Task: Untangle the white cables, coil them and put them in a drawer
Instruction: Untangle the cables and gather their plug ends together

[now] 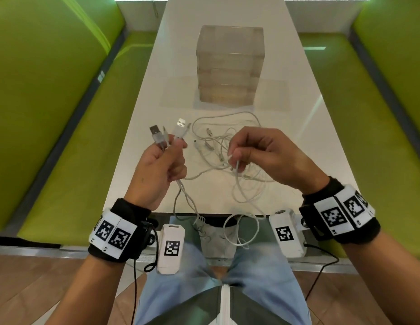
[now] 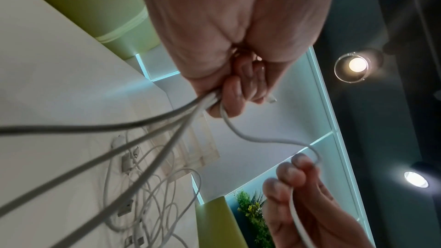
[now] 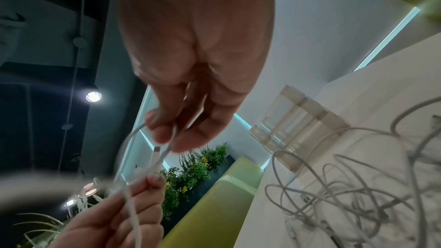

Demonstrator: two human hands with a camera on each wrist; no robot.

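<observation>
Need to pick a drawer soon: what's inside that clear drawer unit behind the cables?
The translucent drawer unit shows stacked closed drawers, with no cable visible through its cloudy walls. Whether anything small lies inside cannot be seen. The white cables lie tangled on the table in front.

White cables, white table, green benches.

Two hands: left, right. One drawer unit on one worktop. Two USB plugs above left hand. Cables tangled, count unclear. Two green benches.
</observation>
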